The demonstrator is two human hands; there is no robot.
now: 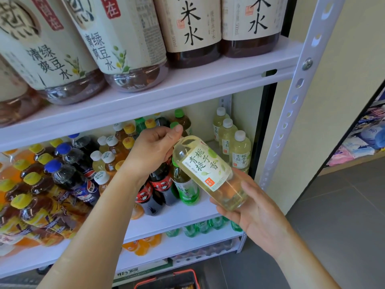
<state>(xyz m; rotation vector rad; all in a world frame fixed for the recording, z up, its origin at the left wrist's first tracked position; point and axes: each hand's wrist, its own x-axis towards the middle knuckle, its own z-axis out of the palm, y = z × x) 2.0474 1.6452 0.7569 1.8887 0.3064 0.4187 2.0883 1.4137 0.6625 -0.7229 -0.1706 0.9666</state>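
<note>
— Bottle of pale tea [208, 167]: where does it sit?
— Tilted before the middle shelf [183, 220], cap toward ten o'clock, base toward four.
— And the hands?
— Left hand [154, 149] grips its cap end; right hand [256, 213] cups the base, fingers and thumb curled round it.

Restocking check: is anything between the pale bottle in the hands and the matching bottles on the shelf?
Nothing visible. The pale bottle, held tilted by the left hand and right hand, hangs before the matching bottles; the green-labelled bottle stands left of that path.
</note>
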